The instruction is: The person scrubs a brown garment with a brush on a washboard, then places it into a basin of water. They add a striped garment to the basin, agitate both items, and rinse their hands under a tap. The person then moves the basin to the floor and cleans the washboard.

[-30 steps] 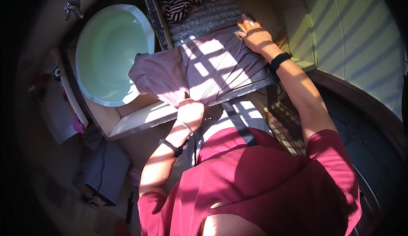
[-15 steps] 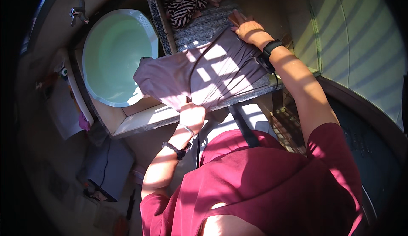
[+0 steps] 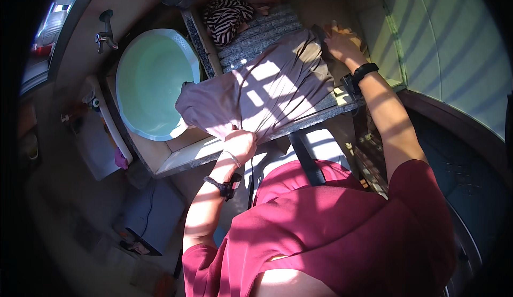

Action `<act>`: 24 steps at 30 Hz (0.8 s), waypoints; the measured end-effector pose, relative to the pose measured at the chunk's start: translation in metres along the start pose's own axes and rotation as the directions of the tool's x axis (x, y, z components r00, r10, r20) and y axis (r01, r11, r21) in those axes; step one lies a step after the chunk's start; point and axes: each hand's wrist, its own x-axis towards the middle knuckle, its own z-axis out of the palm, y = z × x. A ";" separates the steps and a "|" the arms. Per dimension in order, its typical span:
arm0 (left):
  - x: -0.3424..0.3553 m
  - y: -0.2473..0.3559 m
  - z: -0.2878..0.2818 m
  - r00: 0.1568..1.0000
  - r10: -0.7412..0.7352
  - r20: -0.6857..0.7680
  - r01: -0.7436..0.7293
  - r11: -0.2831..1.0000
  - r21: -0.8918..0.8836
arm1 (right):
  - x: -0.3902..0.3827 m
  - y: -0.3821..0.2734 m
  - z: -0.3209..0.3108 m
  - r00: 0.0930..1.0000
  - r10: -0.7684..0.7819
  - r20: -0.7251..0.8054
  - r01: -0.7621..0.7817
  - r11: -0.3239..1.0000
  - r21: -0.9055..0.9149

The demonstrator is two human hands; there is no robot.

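A mauve-grey garment (image 3: pixel 267 91) lies spread over a ribbed stone washboard slab (image 3: pixel 267 35). My left hand (image 3: pixel 241 143) grips a bunched fold of its near edge at the slab's front rim. At the far right corner of the cloth my right hand (image 3: pixel 342 43) presses down with the fingers curled on the fabric. Both wrists wear dark bands. A black-and-white striped cloth (image 3: pixel 227 19) lies crumpled at the slab's far end.
A pale green basin (image 3: pixel 152 80) sits in the sink to the left, under a tap (image 3: pixel 106 32). A tiled wall (image 3: pixel 454 45) rises on the right. A grey box (image 3: pixel 152 214) stands on the floor at lower left, beside a white shelf with small items (image 3: pixel 101 136).
My right hand has slid farther along the slab to the cloth's far corner, stretching the garment flatter. My left hand keeps its hold on the near edge.
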 end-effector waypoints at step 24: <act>0.037 -0.047 -0.097 0.678 -0.078 -0.731 0.237 0.964 0.117 | -0.110 0.032 -0.018 0.811 0.439 0.386 -0.221 -0.381 0.898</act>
